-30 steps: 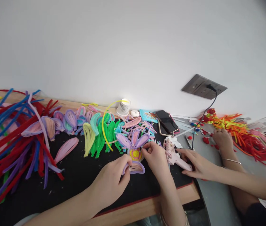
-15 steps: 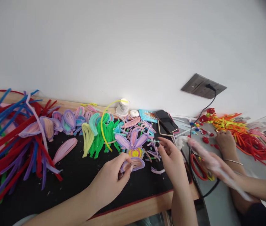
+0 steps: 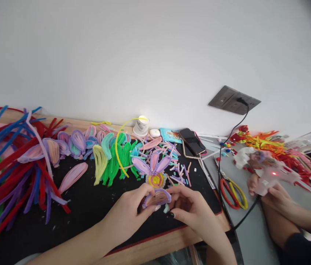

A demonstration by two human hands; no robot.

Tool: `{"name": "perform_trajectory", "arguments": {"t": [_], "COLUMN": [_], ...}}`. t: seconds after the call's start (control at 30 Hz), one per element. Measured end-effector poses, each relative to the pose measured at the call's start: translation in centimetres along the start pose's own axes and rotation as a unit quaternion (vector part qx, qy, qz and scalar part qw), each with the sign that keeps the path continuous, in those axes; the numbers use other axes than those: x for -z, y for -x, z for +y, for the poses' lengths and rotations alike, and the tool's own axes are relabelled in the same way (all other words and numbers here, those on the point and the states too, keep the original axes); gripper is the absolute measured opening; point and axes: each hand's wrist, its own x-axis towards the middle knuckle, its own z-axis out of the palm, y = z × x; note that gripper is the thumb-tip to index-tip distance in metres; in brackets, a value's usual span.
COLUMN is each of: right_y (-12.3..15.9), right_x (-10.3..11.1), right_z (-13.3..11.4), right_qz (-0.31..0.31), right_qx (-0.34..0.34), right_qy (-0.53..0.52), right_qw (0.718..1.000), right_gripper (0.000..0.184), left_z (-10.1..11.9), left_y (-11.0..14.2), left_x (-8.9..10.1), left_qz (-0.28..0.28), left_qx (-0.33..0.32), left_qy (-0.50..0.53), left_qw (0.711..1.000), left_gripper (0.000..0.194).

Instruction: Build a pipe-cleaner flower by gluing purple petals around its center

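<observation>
My left hand [image 3: 129,204] pinches the left end of a purple-edged petal [image 3: 158,197] made of bent pipe cleaners, with peach strands inside. At the petal's other end, my right hand [image 3: 190,206] has its fingers curled closed on the tip. Just behind the petal lies a flower piece with a yellow centre [image 3: 156,180] and upright purple-and-pink petals [image 3: 154,163]. A loose pink petal [image 3: 73,176] rests to the left on the black mat [image 3: 89,209]. Green pipe-cleaner leaves [image 3: 115,162] lie behind my left hand.
Red, blue and purple pipe cleaners [image 3: 31,165] heap up at left. Cut scraps [image 3: 180,173], phones [image 3: 192,141] and a white cup [image 3: 141,126] sit toward the wall. On the right are scissors [image 3: 232,193], a black cord [image 3: 220,173] and a co-worker's hands with a glue gun [image 3: 272,176].
My right hand has come left and down from the scraps and closed on the petal's right end. The co-worker's glue gun has turned and moved right.
</observation>
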Motion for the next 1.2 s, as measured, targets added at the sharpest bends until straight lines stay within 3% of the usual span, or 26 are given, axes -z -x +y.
{"name": "perform_trajectory", "arguments": {"t": [0.13,0.37,0.53,0.7,0.77,0.93,1.2], "right_y": [-0.2,-0.3,-0.1,-1.5,-2.1,-2.5,-1.8], "right_x": [-0.8,-0.7,1.3,3.6,4.3,5.4,5.5], "right_z": [-0.2,-0.2,0.6,1.5,1.8,2.5,2.0], "right_qz": [0.041,0.072,0.180,0.325,0.326,0.260,0.329], "right_qx": [0.011,0.001,0.007,0.005,-0.013,-0.004,0.024], "right_qy": [-0.014,-0.054,-0.038,-0.038,-0.069,-0.129,-0.069], "right_qw": [0.999,0.996,0.983,0.945,0.943,0.957,0.941], "right_gripper": [0.008,0.017,0.024,0.013,0.016,0.029,0.026], "left_z": [0.2,-0.4,-1.1,-1.3,-1.2,-1.1,-1.3], "left_y": [0.1,0.1,0.0,0.0,0.0,0.0,0.1], "left_x": [0.1,-0.2,-0.6,-0.7,-0.8,-0.7,-0.8], "left_qz": [-0.026,0.021,0.068,0.049,0.044,0.045,0.036], "left_qx": [-0.020,0.012,0.018,0.010,0.014,0.011,0.018], "left_qy": [-0.003,0.000,-0.007,-0.012,-0.014,-0.018,-0.033], "left_qw": [0.999,1.000,0.997,0.999,0.999,0.999,0.999], "left_gripper": [0.007,0.009,0.012,0.012,0.012,0.013,0.011]}}
